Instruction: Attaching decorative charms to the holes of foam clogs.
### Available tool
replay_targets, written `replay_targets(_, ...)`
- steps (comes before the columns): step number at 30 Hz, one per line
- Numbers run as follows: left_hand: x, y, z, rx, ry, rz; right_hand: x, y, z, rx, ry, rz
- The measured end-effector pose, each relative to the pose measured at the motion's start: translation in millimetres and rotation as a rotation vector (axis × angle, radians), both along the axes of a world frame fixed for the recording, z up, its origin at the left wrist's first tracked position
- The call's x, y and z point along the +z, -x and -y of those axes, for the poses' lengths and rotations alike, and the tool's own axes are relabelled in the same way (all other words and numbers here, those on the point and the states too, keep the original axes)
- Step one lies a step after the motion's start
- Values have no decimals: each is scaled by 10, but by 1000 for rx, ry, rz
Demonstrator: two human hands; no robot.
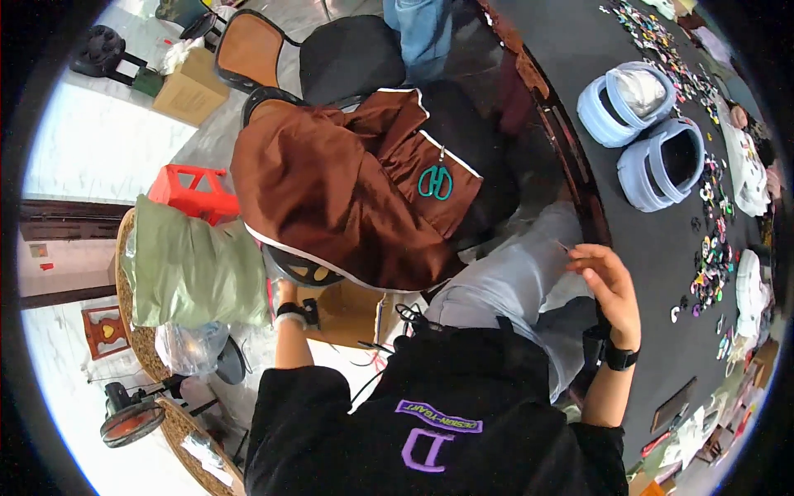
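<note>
The person sits with the two hands far apart. The left hand point(286, 291) is low at the left side, just beside the green bag point(186, 269) and below the back of the chair that carries the brown cloth point(318, 178). Its fingers are mostly hidden, so one cannot tell whether it is open or gripping something. The green bag looks full and lies on a round table point(126, 248) with a woven rim.

The right hand point(610, 289) is raised near the edge of the dark table point(571, 33), with its fingers bent and its thumb near them. A thin bit shows at the fingertips, but it is too small to tell whether the hand grips it.

On the dark table stand two light-blue shoes point(641, 178), side by side; the farther one contains white filling. Beyond them lie many small colourful pieces point(715, 264). Teal-handled scissors point(435, 182) rest on the brown cloth, and a red stool point(194, 192) is behind the green bag.
</note>
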State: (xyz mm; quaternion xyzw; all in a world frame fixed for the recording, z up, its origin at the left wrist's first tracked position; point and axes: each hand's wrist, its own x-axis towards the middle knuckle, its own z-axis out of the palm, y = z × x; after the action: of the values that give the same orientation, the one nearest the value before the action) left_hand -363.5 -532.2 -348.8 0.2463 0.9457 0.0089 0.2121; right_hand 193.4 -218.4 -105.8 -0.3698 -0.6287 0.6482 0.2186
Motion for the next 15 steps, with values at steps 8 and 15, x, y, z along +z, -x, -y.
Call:
replay_targets(8, 2132, -1134, -849, -909, 118, 909, 426, -586, -58, -430, -321, -305)
replay_targets(15, 3314, -2409, -2596, -1243, -595, 998, 228, -967, -252, -876, -271, -316)
